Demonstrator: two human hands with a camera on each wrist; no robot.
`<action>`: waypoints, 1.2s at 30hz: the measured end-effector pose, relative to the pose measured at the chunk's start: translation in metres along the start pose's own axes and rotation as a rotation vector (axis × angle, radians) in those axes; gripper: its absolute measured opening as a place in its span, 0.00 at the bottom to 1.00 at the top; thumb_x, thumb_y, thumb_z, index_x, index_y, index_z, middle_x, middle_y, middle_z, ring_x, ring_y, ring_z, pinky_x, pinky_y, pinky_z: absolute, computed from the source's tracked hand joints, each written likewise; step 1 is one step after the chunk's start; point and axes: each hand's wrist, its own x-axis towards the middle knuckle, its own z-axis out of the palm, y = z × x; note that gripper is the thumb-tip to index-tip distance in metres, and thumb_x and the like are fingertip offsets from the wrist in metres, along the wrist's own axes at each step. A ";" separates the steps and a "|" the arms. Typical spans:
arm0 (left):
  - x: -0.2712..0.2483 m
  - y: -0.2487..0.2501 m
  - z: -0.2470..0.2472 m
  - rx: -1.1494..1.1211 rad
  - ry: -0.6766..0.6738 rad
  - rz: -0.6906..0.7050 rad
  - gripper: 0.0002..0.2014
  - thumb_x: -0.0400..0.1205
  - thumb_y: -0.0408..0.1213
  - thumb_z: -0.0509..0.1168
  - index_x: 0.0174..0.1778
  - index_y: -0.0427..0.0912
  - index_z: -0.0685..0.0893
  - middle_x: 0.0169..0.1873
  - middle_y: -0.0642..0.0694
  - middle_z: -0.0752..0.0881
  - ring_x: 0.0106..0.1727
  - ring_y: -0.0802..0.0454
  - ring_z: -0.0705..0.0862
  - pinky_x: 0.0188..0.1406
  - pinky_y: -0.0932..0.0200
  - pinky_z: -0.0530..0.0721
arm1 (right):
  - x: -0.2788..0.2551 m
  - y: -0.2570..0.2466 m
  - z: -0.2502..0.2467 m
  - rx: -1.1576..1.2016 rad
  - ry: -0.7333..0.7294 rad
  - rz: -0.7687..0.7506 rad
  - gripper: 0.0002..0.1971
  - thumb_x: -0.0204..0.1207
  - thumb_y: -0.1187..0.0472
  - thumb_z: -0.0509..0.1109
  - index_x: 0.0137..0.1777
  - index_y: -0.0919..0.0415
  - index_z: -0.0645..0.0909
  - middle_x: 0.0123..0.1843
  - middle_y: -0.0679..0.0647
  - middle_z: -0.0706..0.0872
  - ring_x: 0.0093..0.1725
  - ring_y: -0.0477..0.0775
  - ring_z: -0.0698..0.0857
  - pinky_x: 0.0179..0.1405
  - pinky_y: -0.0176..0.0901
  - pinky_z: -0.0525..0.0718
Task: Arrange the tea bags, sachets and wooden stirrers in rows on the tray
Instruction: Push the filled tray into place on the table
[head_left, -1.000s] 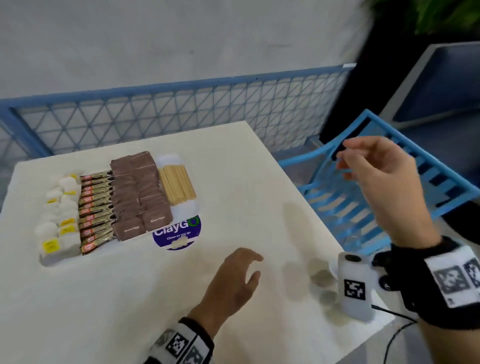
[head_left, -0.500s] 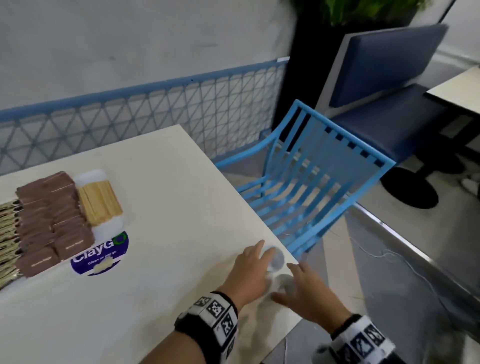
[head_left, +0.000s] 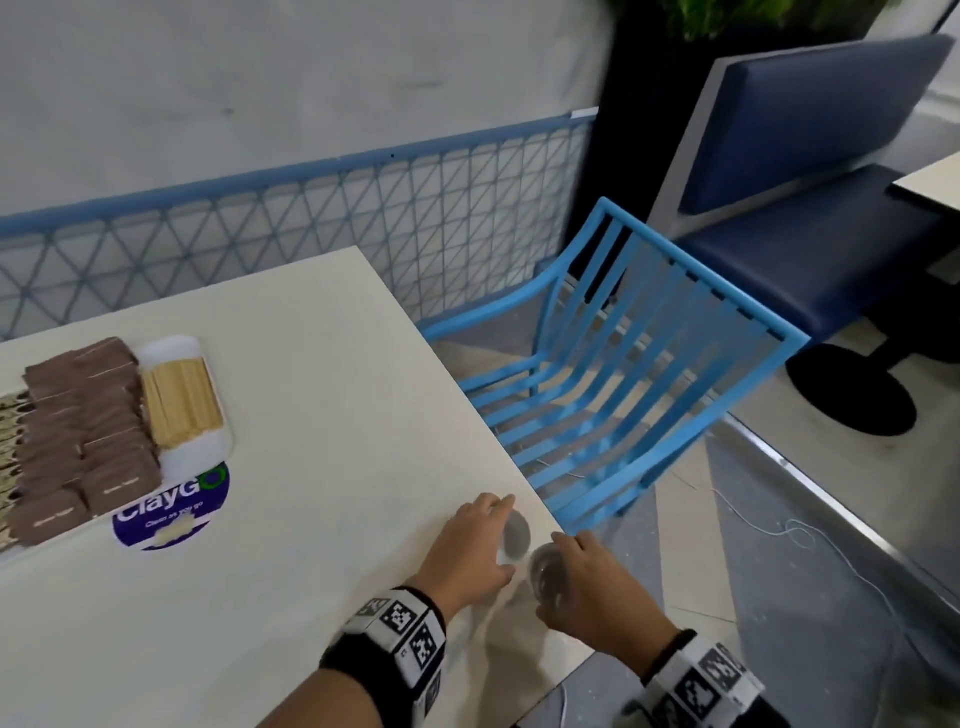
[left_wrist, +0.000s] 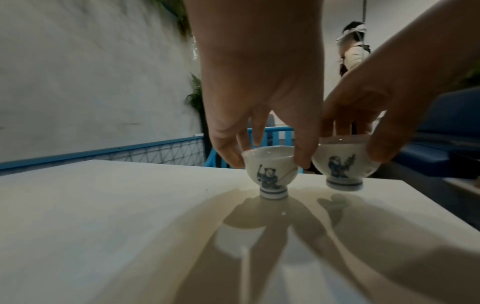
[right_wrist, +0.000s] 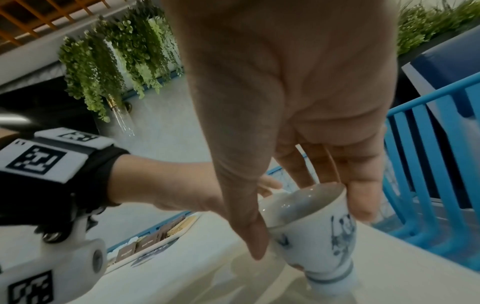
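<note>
The white tray (head_left: 221, 447) lies at the table's far left. On it are rows of brown sachets (head_left: 83, 431), a block of wooden stirrers (head_left: 179, 405) and striped stick sachets (head_left: 8, 415) at the frame edge; the tea bags are out of view. Both hands are far from it, at the table's near right corner. My left hand (left_wrist: 270, 156) pinches the rim of a small white cup with blue drawings (left_wrist: 270, 172) that stands on the table. My right hand (right_wrist: 309, 207) grips a second such cup (right_wrist: 314, 228), tilted, its foot barely above the tabletop.
A round purple ClayGo sticker (head_left: 171, 504) is on the table by the tray. A blue slatted chair (head_left: 639, 384) stands right beside the table edge, with a navy bench (head_left: 810, 249) behind it. A mesh railing (head_left: 311, 218) runs along the far side.
The head view has swung right, so the tea bags left the frame. My right hand came down from above the chair, and both hands took hold of the two small cups.
</note>
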 end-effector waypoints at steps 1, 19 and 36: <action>-0.002 -0.005 -0.003 -0.042 0.013 -0.032 0.38 0.78 0.42 0.68 0.82 0.45 0.55 0.77 0.46 0.65 0.75 0.48 0.66 0.74 0.58 0.67 | 0.006 0.000 -0.004 -0.016 0.009 -0.017 0.35 0.68 0.44 0.73 0.72 0.55 0.65 0.68 0.52 0.72 0.64 0.52 0.75 0.62 0.37 0.76; -0.058 -0.185 -0.097 -0.399 0.438 -0.571 0.39 0.70 0.40 0.76 0.76 0.36 0.67 0.65 0.43 0.69 0.65 0.49 0.74 0.58 0.70 0.66 | 0.199 -0.192 -0.051 0.004 -0.066 -0.400 0.40 0.69 0.52 0.77 0.76 0.63 0.62 0.70 0.61 0.67 0.66 0.60 0.75 0.64 0.45 0.73; 0.013 -0.283 -0.133 -0.581 0.743 -0.501 0.42 0.71 0.33 0.76 0.79 0.40 0.62 0.72 0.43 0.75 0.74 0.49 0.71 0.71 0.66 0.62 | 0.356 -0.322 -0.031 0.043 -0.062 -0.438 0.43 0.68 0.54 0.78 0.78 0.67 0.60 0.75 0.62 0.66 0.74 0.58 0.68 0.71 0.41 0.64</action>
